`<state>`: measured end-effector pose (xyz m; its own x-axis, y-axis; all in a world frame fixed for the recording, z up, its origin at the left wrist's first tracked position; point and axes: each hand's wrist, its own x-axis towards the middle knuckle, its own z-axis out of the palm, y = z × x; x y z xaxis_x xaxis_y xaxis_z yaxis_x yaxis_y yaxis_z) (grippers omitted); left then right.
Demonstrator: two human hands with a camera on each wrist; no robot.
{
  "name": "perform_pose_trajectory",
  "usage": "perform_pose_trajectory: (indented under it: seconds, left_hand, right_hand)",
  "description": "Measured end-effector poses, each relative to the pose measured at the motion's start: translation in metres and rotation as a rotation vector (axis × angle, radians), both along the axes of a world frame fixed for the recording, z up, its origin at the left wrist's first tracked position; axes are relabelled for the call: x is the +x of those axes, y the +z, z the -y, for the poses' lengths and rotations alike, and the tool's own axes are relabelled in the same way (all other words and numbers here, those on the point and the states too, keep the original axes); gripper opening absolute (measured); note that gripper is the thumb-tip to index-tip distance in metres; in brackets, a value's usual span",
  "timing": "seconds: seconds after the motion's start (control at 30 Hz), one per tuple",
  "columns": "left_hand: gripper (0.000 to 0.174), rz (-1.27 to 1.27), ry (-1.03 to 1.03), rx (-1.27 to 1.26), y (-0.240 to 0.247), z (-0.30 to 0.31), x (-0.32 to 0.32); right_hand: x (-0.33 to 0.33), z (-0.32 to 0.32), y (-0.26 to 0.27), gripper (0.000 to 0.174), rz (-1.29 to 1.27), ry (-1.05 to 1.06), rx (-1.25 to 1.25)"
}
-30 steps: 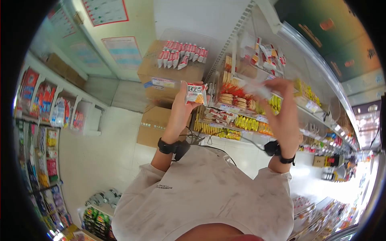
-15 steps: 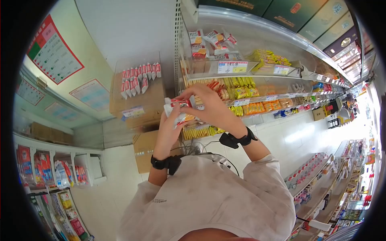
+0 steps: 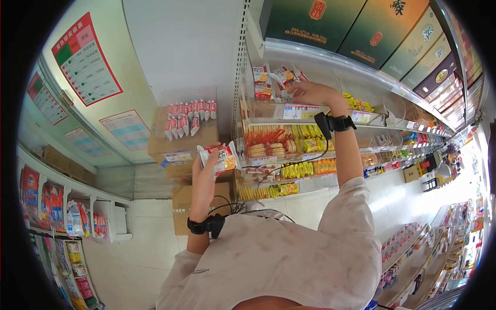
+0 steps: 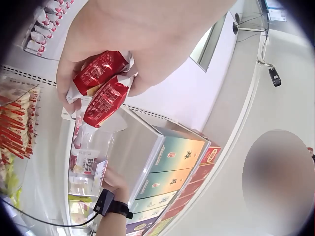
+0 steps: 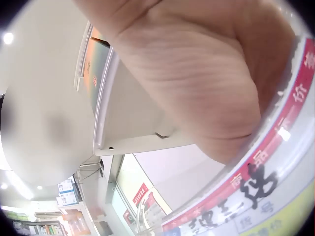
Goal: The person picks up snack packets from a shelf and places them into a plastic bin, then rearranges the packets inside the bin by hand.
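In the head view my left hand (image 3: 205, 178) holds red-and-white snack packets (image 3: 221, 157) out in front of the body. The left wrist view shows two packets (image 4: 107, 101) side by side, gripped between the thumb and fingers. My right hand (image 3: 315, 95) reaches over the front lip of a clear bin on the upper shelf. Its fingertips are at the similar packets (image 3: 283, 77) lying loose in that bin. Only the palm (image 5: 197, 83) of this hand shows in the right wrist view, close behind the price label (image 5: 256, 191); its fingertips are hidden there.
Lower shelves carry yellow packets (image 3: 297, 169) and bagged round biscuits (image 3: 266, 150). Left of them, a cardboard box (image 3: 160, 147) bears rows of upright red-and-white packets (image 3: 188, 116). Large green boxes (image 3: 312, 26) stand above the bin. A cable (image 3: 305, 160) hangs from the right wrist.
My right hand was at the left hand's packets half a second ago; now it has moved right and up into the upper shelf bin. The left hand keeps its packets in front.
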<state>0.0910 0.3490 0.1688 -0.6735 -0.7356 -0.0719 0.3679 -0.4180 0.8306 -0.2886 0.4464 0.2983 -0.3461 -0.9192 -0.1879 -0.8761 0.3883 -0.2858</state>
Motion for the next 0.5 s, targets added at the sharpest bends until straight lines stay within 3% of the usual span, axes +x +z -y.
perform_pose_trajectory:
  seconds: [0.03,0.23,0.43,0.5]
  left_hand:
    - [0.036,-0.012,0.009,0.002,-0.004,0.003,-0.001]
    - [0.036,0.019,0.002,-0.017,0.003,0.002,-0.006]
    - [0.037,0.035,-0.037,-0.056,0.001,0.004,-0.014]
    - [0.037,0.043,-0.036,-0.054,0.001,0.004,-0.016]
  right_hand:
    - [-0.006,0.006,-0.006,0.049,0.111,0.055,-0.039]
    - [0.004,0.013,0.010,0.052,0.052,-0.082,0.135]
    - [-0.028,0.013,-0.017,0.031,0.345,0.136,-0.258]
    - [-0.030,0.011,-0.018,0.025,0.329,0.082,-0.403]
